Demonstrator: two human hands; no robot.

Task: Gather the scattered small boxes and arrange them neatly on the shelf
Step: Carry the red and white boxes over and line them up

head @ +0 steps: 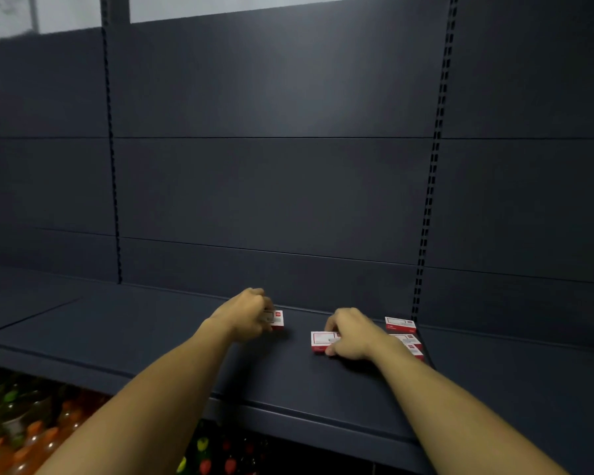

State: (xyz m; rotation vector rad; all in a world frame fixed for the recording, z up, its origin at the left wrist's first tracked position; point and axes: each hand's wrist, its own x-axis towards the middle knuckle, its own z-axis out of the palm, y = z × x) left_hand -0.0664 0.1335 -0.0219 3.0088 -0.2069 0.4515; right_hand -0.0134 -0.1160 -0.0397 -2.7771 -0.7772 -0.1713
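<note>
Left hand (249, 311) curls round one small box (277, 319) poking out right of its fingers on the dark shelf (134, 330). Right hand (352, 334) pinches a second box (322, 341), three more boxes (400, 324) just beyond its knuckles, its wrist covering part of them.

Red-and-white small boxes (399, 324) on a dark slate-blue shelf (151, 337); orange-capped bottles (21, 437) below.

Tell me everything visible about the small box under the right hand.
The box is small, flat and rectangular, apparently cardboard, white on top with a red border and faint print too blurred to read. It lies flat on the dark shelf, apart from the boxes by the upright. The right hand covers its right part, fingers curled round its edges.
</note>
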